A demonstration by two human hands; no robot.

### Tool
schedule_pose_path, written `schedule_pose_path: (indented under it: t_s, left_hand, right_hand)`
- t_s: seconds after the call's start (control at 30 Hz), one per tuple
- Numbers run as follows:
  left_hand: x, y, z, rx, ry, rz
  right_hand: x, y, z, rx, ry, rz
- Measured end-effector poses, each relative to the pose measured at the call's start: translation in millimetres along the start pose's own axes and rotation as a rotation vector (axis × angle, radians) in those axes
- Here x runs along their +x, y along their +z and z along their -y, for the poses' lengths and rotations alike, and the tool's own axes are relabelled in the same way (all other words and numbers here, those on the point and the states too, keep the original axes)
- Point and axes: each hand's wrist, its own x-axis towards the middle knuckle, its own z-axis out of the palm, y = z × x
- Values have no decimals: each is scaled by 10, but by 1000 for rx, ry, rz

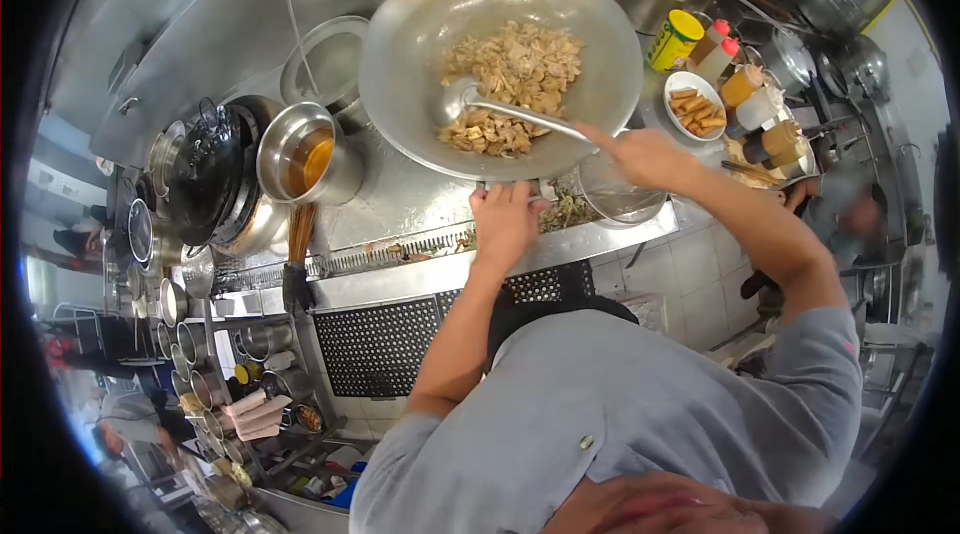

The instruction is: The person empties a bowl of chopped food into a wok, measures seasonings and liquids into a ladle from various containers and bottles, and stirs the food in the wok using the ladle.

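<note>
Grey shirt front (590, 404) nearest the camera, lower frame; both forearms reach up from it over the steel desk (385, 219).

Right hand (655, 159): grip closed around the handle of a metal ladle (535, 117). Ladle bowl inside the wok (395, 84), against the left side of the food.

Left hand (506, 224): grip closed at the near edge of the wok, palm down; exact finger contact partly hidden.

Wok contents: browned, thin-cut pieces (520, 64), heaped around the centre and towards the near wall; upper and side walls mostly bare, with a wet shine.

Left of wok: steel pot (345, 169) with amber liquid (312, 159); just below it, a bundle of thin sticks (299, 234) with a dark end. Further left, dark pans (205, 174), stacked.

Right of wok: yellow tin (675, 41), red-capped bottles (716, 59), white bowl (672, 84) of golden-brown rolls (697, 114).

Near side of desk: grated channel (390, 252) with food scraps (565, 212) beside it.

Another person (135, 419) at far left, partly visible.
</note>
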Motion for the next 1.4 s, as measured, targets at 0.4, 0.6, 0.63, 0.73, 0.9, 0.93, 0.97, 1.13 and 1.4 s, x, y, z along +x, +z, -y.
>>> schedule_pose_path:
  t_s: [0.4,0.6,0.63,0.73,0.9,0.93,0.97,1.13,1.4]
  left_hand:
    - [-20,-31,-63,-59,-18,33]
    - [6,-43,-81,-141,-49,35]
    - [22,-53,-95,-138,-61,29]
    - [24,-86,-113,-169,-121,107]
    - [21,-96,-119,-198,-91,91]
    - [18,-99,-120,-184,-94,104]
    - [7,-90,-115,-186,-82,94]
    - [9,-106,-113,-165,-51,85]
    - [4,-82,-100,-170,-28,44]
  right_hand:
    - [-1281,-924,-274,-83,221,-50]
    - [-1938,-1341,-169,314,276,16]
    - [-2010,-1364,-151,309,264,19]
    - [-2042,-1281,-82,268,315,170]
    - [-1131,-137,82,111,330,128]
    - [-882,124,92,115,319,51]
    - [-583,286,108,195,387,59]
    - [-370,291,-8,573,343,-163]
    - [349,719,-576,357,481,-411]
